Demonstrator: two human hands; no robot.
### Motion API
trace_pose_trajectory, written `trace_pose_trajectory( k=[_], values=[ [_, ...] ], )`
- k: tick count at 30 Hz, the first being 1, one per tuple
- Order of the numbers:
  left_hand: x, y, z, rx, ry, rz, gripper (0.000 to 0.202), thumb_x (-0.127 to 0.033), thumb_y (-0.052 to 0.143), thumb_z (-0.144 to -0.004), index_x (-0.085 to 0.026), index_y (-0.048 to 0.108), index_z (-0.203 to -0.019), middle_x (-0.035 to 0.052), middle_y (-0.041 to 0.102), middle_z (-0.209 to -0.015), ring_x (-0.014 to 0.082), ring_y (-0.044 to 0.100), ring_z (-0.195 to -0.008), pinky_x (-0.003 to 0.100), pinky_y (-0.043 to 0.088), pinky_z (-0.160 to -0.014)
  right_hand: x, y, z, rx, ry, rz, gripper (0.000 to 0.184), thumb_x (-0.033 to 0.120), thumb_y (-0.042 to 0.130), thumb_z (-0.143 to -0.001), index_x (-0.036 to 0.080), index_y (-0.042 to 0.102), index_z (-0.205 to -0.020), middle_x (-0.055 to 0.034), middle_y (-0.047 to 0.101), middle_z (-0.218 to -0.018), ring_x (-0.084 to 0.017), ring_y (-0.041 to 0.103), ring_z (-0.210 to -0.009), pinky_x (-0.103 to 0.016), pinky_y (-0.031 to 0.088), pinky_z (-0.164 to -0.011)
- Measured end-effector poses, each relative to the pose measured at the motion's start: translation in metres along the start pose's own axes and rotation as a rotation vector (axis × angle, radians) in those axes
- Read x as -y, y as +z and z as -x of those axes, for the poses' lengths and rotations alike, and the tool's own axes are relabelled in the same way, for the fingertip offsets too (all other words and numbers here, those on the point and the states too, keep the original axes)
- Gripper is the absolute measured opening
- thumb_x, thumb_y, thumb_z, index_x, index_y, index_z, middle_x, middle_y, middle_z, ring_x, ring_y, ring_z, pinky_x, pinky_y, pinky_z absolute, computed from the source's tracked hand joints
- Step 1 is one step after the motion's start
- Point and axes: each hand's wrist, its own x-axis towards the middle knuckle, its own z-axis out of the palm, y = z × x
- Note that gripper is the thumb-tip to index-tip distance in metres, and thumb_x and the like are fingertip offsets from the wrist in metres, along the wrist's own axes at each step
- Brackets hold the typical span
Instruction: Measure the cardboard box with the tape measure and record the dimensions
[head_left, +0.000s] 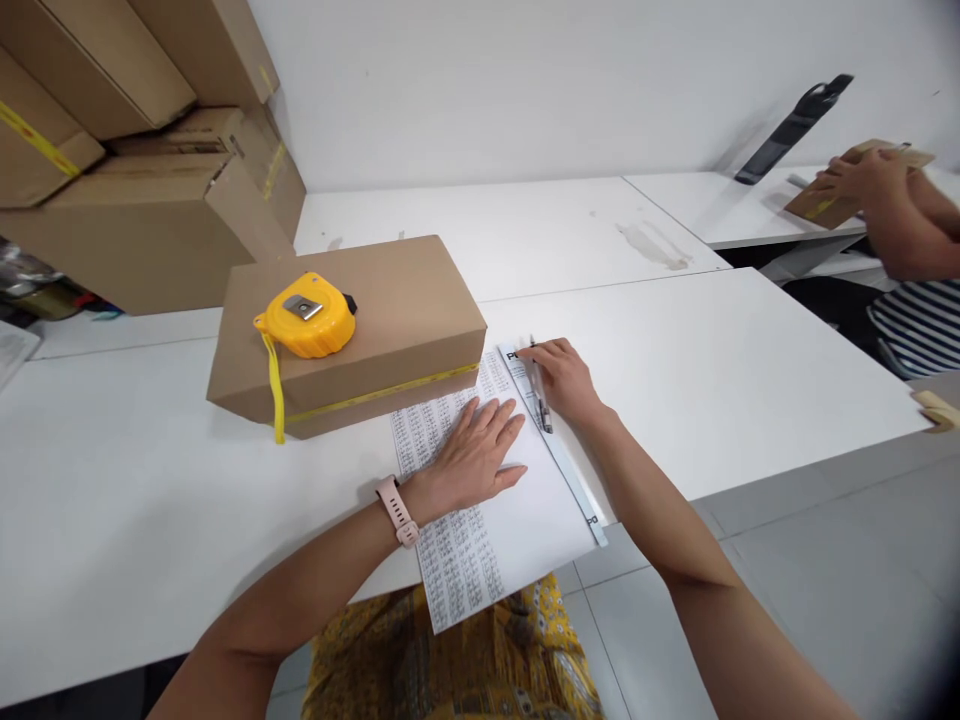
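Note:
My left hand (480,455), with a pink watch band at the wrist, lies flat with spread fingers on a sheet of paper (536,530). Columns of small handwriting fill the sheet's left part; its right part is blank. Beneath its right side shows the light-blue edge of another printed sheet or pad (574,485). At the far end of that edge, my right hand (566,375) has its fingers curled around the upper part of a clear pen (541,400), whose dark end points toward me. The paper's near corner overhangs the table edge, above my lap.
A closed cardboard box (390,290) stands left of the paper, with a yellow tape measure (311,315) on top. More boxes (135,230) are stacked at the back left. A dark bottle (791,130) stands at the back right, near another person's hands (862,175) holding a small box.

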Motion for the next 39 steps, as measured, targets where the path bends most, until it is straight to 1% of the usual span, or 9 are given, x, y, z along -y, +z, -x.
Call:
trace_pose_trajectory(
  k=[5, 11, 14, 17, 21, 25, 31, 35, 39],
  values=[
    [-0.001, -0.028, -0.001, -0.354, 0.003, 0.031, 0.029, -0.024, 0.051, -0.099, -0.016, 0.062, -0.125, 0.0128, 0.071, -0.123, 0.027, 0.064, -0.114, 0.045, 0.048, -0.101, -0.007, 0.007, 0.0, -0.004, 0.06, 0.028, 0.061, 0.003, 0.037, -0.088, 0.022, 0.06, -0.141, -0.0094, 0.073, -0.115, -0.028, 0.058, -0.102, -0.041, 0.049, -0.088],
    [0.032, -0.127, 0.019, -1.099, -0.287, -0.202, 0.026, -0.022, 0.063, -0.09, -0.025, 0.061, -0.116, 0.0063, 0.071, -0.112, 0.0292, 0.065, -0.108, 0.052, 0.044, -0.102, -0.018, 0.01, -0.003, -0.092, 0.149, -0.066, 0.054, 0.011, 0.037, -0.091, 0.019, 0.061, -0.138, -0.0096, 0.076, -0.107, -0.029, 0.06, -0.096, -0.044, 0.051, -0.084],
    [0.058, -0.153, 0.034, -0.959, -0.587, -0.17, 0.044, -0.032, 0.071, -0.084, -0.023, 0.058, -0.124, 0.0122, 0.064, -0.13, 0.0373, 0.056, -0.123, 0.058, 0.042, -0.106, -0.02, 0.012, -0.005, -0.115, 0.176, -0.106, 0.051, 0.014, 0.037, -0.092, 0.019, 0.06, -0.137, -0.0094, 0.076, -0.104, -0.029, 0.061, -0.097, -0.045, 0.051, -0.085],
    [0.08, -0.154, 0.041, -0.765, -0.72, -0.084, 0.055, -0.037, 0.075, -0.077, -0.022, 0.057, -0.127, 0.014, 0.063, -0.134, 0.0401, 0.054, -0.124, 0.059, 0.043, -0.106, -0.021, 0.015, -0.006, -0.132, 0.205, -0.109, 0.048, 0.017, 0.039, -0.093, 0.018, 0.061, -0.135, -0.0098, 0.077, -0.103, -0.03, 0.062, -0.095, -0.046, 0.051, -0.085],
    [0.086, -0.148, 0.041, -0.86, -0.764, -0.044, 0.044, -0.035, 0.076, -0.076, -0.022, 0.063, -0.116, 0.0128, 0.068, -0.123, 0.037, 0.058, -0.119, 0.058, 0.043, -0.107, -0.017, 0.014, -0.006, -0.182, 0.227, -0.152, 0.044, 0.02, 0.043, -0.09, 0.018, 0.063, -0.129, -0.0109, 0.076, -0.1, -0.029, 0.062, -0.092, -0.047, 0.051, -0.086],
    [0.04, -0.145, 0.049, -1.022, -0.688, 0.385, 0.046, -0.036, 0.077, -0.076, -0.023, 0.062, -0.118, 0.0096, 0.07, -0.118, 0.0279, 0.068, -0.107, 0.047, 0.056, -0.094, 0.007, -0.005, -0.004, -0.376, 0.295, -0.346, 0.026, 0.033, 0.047, -0.09, 0.021, 0.065, -0.105, -0.0132, 0.072, -0.108, -0.026, 0.062, -0.093, -0.045, 0.05, -0.089],
    [-0.05, -0.127, 0.074, -0.632, -0.447, 1.039, 0.058, -0.038, 0.079, -0.076, -0.024, 0.055, -0.126, 0.0119, 0.073, -0.12, 0.0269, 0.072, -0.106, 0.037, 0.062, -0.084, 0.077, -0.054, 0.024, -0.035, 0.2, -1.211, 0.034, 0.059, 0.034, -0.096, 0.027, 0.045, -0.091, -0.0062, 0.072, -0.088, -0.023, 0.069, -0.086, -0.045, 0.055, -0.084],
    [-0.073, -0.117, 0.088, -0.556, -0.517, 1.122, 0.058, -0.034, 0.077, -0.077, -0.024, 0.052, -0.128, 0.0127, 0.071, -0.124, 0.0277, 0.07, -0.112, 0.039, 0.059, -0.091, 0.112, -0.071, 0.061, -0.043, 0.102, -1.169, 0.033, 0.056, 0.06, -0.091, 0.029, 0.046, -0.103, -0.0049, 0.077, -0.09, -0.024, 0.072, -0.093, -0.045, 0.053, -0.092],
    [-0.085, -0.116, 0.1, -0.573, -0.555, 1.14, 0.06, -0.03, 0.077, -0.075, -0.022, 0.05, -0.129, 0.0133, 0.07, -0.125, 0.0273, 0.068, -0.113, 0.04, 0.056, -0.096, 0.127, -0.079, 0.087, -0.053, 0.023, -1.159, 0.031, 0.05, 0.063, -0.095, 0.029, 0.049, -0.112, -0.0061, 0.08, -0.101, -0.022, 0.073, -0.102, -0.044, 0.052, -0.098]
  ],
)
